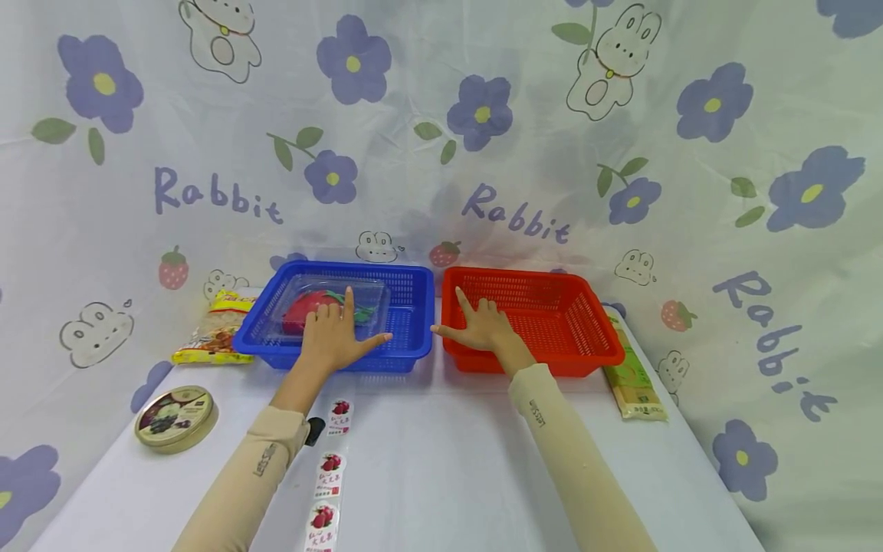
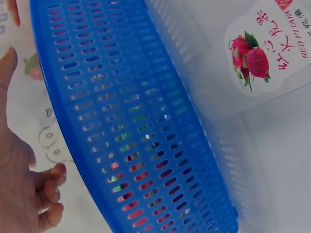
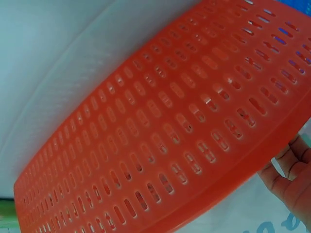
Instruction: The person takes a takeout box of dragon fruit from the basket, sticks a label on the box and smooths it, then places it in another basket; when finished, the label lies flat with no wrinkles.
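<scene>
Two hands are on two baskets, side by side at the far end of the tabletop [image 1: 441,460]. The left hand [image 1: 336,333] lies spread over the near rim of the blue basket [image 1: 407,303], fingers straight, its grip open rather than curled round anything. The right hand [image 1: 486,326] rests the same way on the near left corner of the red basket [image 1: 566,314], index finger and thumb stretched out, nothing pinched.

Both baskets are slotted plastic, and I'd judge them light, fairly stiff at the rim and a bit springy in the walls. The rolled rim looks like the surest place to take hold; the smooth walls would likely slip under flat fingers. The red basket looks empty, so it should shift at a touch. The blue one carries a clear lidded box [image 1: 331,303] with a red fruit inside, which adds some weight and could slide if tipped.

The baskets stand just beside each other, with a narrow gap between. A snack packet [image 1: 214,330] lies just left of the blue basket, and a green packet [image 1: 631,379] lies against the red one's right side. Nearer the person there is open cloth, apart from a round tin [image 1: 174,416] and a strip of fruit stickers [image 1: 327,475]. The curtain hangs close behind.
</scene>
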The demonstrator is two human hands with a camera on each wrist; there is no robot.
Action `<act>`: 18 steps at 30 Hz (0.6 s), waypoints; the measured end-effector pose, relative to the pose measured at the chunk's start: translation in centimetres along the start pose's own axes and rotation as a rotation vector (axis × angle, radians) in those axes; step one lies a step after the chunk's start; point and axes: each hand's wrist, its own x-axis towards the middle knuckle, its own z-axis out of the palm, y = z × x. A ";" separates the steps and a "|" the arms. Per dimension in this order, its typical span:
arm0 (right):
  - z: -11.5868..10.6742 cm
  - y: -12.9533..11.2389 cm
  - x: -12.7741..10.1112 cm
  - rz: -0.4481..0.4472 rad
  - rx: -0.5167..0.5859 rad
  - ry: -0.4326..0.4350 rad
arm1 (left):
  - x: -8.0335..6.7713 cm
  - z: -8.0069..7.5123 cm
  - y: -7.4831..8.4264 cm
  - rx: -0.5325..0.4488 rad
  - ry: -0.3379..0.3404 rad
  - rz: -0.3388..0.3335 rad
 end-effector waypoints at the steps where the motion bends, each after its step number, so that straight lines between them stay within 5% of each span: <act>1: 0.0 0.0 0.0 -0.001 0.002 -0.002 | -0.1 0.0 0.0 -0.003 -0.003 0.000; 18: 0.5 -0.5 0.2 -0.019 -0.003 0.011 | -2.2 0.7 0.2 0.031 0.062 -0.039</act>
